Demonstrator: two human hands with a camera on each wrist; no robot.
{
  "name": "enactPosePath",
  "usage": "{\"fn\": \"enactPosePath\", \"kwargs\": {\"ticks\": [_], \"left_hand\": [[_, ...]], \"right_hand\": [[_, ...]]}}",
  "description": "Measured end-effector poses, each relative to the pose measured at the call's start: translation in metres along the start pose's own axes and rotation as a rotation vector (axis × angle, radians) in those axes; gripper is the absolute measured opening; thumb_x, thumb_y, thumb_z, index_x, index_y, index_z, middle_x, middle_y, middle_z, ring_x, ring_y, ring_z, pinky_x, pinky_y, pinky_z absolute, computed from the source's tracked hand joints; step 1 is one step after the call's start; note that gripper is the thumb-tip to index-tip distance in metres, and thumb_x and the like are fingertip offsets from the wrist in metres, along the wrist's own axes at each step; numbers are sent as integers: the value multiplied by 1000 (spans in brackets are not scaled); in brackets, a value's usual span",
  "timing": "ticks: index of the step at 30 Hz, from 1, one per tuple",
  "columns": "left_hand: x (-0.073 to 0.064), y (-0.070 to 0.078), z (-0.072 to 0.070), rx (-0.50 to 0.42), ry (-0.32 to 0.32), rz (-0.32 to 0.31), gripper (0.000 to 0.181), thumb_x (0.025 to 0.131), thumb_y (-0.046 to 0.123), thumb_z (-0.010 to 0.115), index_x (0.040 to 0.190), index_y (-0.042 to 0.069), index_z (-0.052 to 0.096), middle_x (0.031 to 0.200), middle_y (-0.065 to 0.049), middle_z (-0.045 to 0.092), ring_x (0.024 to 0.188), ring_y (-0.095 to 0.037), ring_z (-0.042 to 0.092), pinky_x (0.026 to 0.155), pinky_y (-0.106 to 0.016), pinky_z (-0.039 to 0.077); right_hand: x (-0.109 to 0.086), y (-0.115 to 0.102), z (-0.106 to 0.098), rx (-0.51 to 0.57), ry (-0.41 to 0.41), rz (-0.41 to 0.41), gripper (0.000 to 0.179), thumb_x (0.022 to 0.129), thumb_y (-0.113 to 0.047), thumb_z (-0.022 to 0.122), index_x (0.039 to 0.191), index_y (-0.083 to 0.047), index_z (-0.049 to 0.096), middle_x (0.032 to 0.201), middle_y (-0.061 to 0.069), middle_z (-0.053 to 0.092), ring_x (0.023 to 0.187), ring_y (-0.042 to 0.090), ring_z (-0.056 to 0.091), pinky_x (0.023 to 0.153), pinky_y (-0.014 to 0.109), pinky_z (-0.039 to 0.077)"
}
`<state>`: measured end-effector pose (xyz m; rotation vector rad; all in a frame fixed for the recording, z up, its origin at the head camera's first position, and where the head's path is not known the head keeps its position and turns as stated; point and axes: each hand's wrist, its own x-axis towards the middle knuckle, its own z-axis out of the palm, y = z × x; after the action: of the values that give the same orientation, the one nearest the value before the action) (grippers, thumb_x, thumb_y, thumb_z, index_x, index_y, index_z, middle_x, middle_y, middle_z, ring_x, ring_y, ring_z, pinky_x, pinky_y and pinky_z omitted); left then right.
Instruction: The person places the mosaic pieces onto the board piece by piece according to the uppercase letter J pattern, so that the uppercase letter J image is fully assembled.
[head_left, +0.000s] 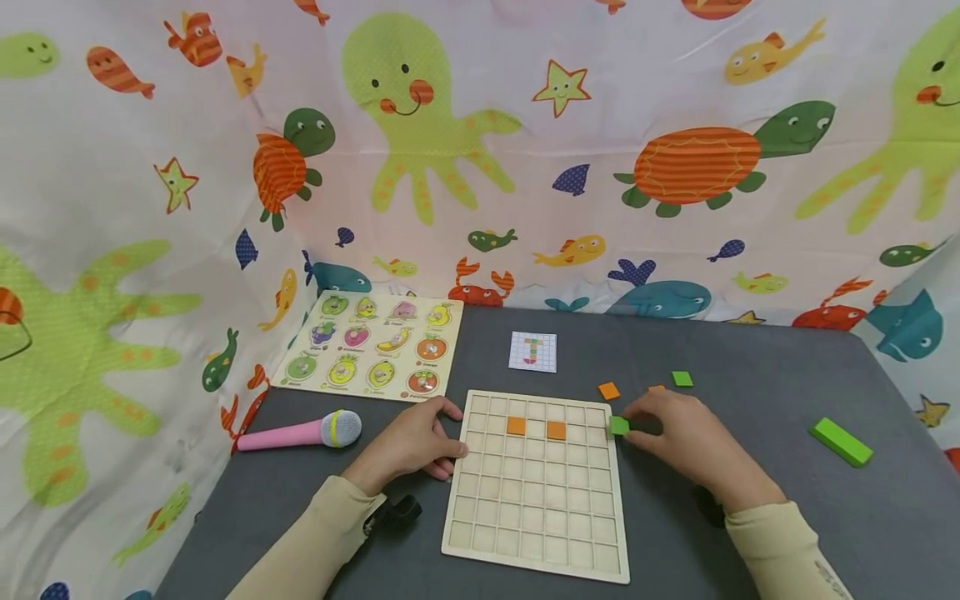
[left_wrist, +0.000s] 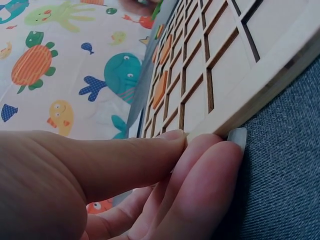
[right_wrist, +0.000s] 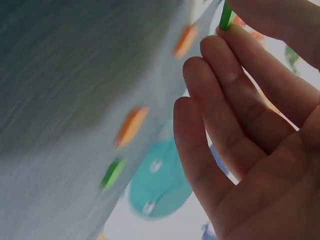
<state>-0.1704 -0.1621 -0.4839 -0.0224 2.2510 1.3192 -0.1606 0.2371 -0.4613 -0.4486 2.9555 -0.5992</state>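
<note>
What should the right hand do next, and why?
Probably carry the small green square tile to the bare cell between the two orange square tiles on the pale wooden grid board: the right hand pinches it, and the left hand holds the board.

The left arm [head_left: 300, 537] and right arm [head_left: 783, 554] reach forward, backs of both hands upward. The left grip [head_left: 416, 442] pinches, thumb [left_wrist: 130, 162] extended, fingers [left_wrist: 205, 185] bent. The right grip [head_left: 686, 433] pinches with thumb and forefinger [right_wrist: 270, 74], remaining fingers [right_wrist: 217, 110] side by side, slightly bent.
</note>
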Motion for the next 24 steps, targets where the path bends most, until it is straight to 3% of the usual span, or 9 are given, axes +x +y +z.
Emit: {"fn": "enactPosePath", "kwargs": {"ticks": [6, 11, 24], "left_hand": [[1, 0, 0, -1, -7, 1, 53, 90, 14, 90, 133, 10, 59, 86, -16, 70, 61, -19, 75, 59, -34, 67], [0, 1, -2, -2, -12, -1, 53, 90, 15, 90, 132, 10, 60, 86, -16, 70, 62, -20, 75, 59, -34, 67], [-2, 2, -1, 15, 2, 5, 53, 89, 16, 90, 132, 9, 59, 85, -15, 70, 61, -20, 75, 58, -34, 67]], "right_hand": [[32, -43, 14, 91, -40, -31, 22, 94, -21, 84, 115, -14, 82, 109, 1, 75, 101, 22, 70, 88, 46, 65], [44, -68, 26, 142, -58, -48, 20, 94, -21, 85, 112, -15, 82, 108, 0, 76, 101, 21, 71, 90, 44, 65], [50, -84, 42, 86, -44, -52, 16, 90, -22, 89, 103, -16, 82, 96, -5, 71, 84, 10, 61, 78, 31, 60]]}}
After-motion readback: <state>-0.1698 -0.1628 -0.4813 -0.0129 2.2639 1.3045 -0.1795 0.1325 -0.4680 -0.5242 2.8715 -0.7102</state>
